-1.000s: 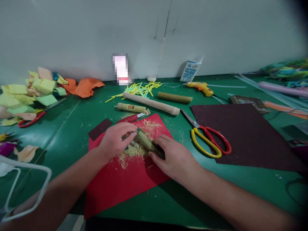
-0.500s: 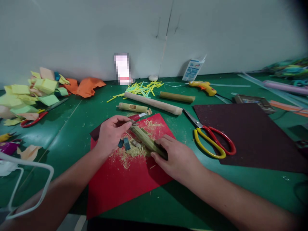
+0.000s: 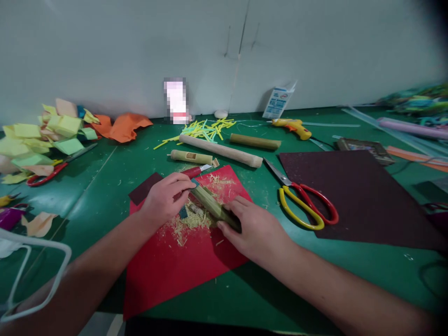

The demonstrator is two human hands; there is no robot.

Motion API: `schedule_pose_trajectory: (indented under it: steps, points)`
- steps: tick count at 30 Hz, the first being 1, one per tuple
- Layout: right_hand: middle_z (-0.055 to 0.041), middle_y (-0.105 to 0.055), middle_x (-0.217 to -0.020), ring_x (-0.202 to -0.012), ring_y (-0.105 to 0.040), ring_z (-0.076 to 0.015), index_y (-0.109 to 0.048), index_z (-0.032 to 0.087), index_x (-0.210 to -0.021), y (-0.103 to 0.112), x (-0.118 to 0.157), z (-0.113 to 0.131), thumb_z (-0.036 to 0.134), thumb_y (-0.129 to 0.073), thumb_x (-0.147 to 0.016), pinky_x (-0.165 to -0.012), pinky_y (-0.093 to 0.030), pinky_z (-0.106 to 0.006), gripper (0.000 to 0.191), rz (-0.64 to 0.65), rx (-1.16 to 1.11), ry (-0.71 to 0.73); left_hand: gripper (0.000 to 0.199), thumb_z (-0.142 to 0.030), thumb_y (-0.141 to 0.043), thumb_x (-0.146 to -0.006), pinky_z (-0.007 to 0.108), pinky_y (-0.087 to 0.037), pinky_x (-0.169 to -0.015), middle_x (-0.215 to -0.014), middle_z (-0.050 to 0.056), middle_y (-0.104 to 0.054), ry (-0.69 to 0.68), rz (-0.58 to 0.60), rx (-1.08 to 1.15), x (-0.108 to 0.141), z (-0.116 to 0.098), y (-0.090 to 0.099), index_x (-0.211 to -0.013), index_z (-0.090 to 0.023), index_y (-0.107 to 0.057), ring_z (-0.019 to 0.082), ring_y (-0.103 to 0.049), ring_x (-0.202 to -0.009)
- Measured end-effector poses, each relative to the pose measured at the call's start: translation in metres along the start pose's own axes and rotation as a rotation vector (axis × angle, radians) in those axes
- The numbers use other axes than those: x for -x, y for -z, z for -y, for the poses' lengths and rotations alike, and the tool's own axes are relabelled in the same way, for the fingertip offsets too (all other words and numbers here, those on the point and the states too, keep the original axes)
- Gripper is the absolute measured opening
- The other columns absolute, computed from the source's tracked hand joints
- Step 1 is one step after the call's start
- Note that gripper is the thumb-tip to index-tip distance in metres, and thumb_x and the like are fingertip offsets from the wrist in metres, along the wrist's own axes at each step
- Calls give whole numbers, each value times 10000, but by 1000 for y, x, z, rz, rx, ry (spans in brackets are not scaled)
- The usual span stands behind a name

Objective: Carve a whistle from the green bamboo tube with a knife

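Note:
My right hand [image 3: 259, 228] is wrapped round the near end of a green bamboo tube [image 3: 213, 203], which slants over a red sheet [image 3: 157, 275]. At the tube's far end my left hand [image 3: 168, 196] pinches a small dark blue-green piece [image 3: 195, 184] against its edge. Pale shavings [image 3: 180, 233] and another small dark piece [image 3: 183, 212] lie on the sheet under the tube. Behind my left hand is a red-handled knife [image 3: 196, 171] with its blade showing. A notched bamboo piece [image 3: 192, 156] lies just beyond it.
Large scissors [image 3: 301, 200] rest partly on a dark sheet [image 3: 350, 200] at the right. Farther back are a pale stick [image 3: 220, 150], another bamboo tube [image 3: 255, 141], yellow strips [image 3: 201, 130] and a yellow glue gun [image 3: 292, 127]. Folded papers [image 3: 45, 140] are piled at the left.
My left hand now holds a dark blue-green piece at the tube's end, where a brownish piece was. One of the dark pieces by the shavings no longer shows. The view has shifted slightly.

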State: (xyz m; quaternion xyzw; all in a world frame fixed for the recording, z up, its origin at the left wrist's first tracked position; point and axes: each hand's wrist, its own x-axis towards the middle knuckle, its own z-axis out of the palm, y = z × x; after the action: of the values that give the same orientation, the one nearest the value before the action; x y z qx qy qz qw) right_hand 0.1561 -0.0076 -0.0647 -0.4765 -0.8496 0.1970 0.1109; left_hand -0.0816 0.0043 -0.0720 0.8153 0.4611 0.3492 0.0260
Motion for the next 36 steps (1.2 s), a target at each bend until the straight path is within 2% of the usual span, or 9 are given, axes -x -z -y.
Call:
schedule_pose_trajectory:
  steps: [8, 15, 20, 26, 28, 32, 34, 36]
  points:
    - [-51, -606, -922, -843, -581, -209, -592, 179, -942, 2, 0, 0, 327, -532, -836, -649, -411, -314, 191, -2, 7, 8, 129, -151, -596, -862, 352, -490, -878, -976, 72, -700, -107, -6, -122, 0, 4, -2, -962, -143, -678, 193, -601, -944]
    - [-49, -601, -920, -837, -580, -207, -587, 179, -935, -1, 0, -1, 331, -534, -835, -648, -409, -312, 189, -19, 7, 13, 154, -175, -582, -856, 352, -493, -852, -998, 91, -645, -52, 23, -197, 2, 2, -3, -988, -131, -649, 206, -574, -939]
    - [-41, -593, -907, -814, -573, -197, -571, 187, -888, -2, 0, -1, 328, -544, -830, -621, -395, -305, 155, -17, 10, 3, 214, -135, -538, -872, 346, -497, -827, -985, 86, -645, -84, 6, -253, 1, 5, -6, -1054, -136, -650, 203, -568, -929]
    - [-42, -592, -906, -825, -573, -197, -571, 191, -885, -1, 0, -1, 327, -543, -829, -629, -395, -303, 150, -16, 5, 0, 163, -172, -568, -876, 365, -495, -833, -983, 94, -633, -72, -18, -243, 0, 3, -8, -993, -135, -674, 210, -560, -935]
    - [-42, -593, -900, -818, -572, -195, -567, 189, -869, -1, -1, -1, 323, -543, -828, -630, -396, -303, 142, -8, 3, -4, 154, -156, -555, -884, 357, -501, -813, -952, 96, -636, -109, -17, -203, 1, -3, -9, -986, -127, -666, 203, -563, -912]
    - [-44, -602, -911, -831, -575, -201, -573, 187, -890, 1, -2, 0, 309, -538, -830, -646, -399, -308, 140, 7, -3, -6, 140, -124, -522, -894, 348, -511, -790, -902, 92, -645, -280, 22, -119, 1, -12, -12, -962, -127, -645, 196, -566, -885]
    - [-48, -607, -921, -839, -578, -205, -579, 185, -916, 1, -2, 0, 310, -534, -834, -653, -401, -311, 155, 11, -4, -1, 145, -121, -509, -899, 348, -512, -791, -903, 92, -648, -342, 55, -131, 0, -11, -10, -969, -125, -636, 197, -568, -886]
    - [-51, -610, -917, -834, -580, -205, -582, 182, -909, 2, -2, 0, 312, -528, -840, -652, -402, -311, 157, 15, 1, 2, 148, -125, -504, -901, 358, -509, -791, -895, 95, -648, -349, 50, -193, -2, -6, -8, -969, -121, -635, 203, -568, -880]
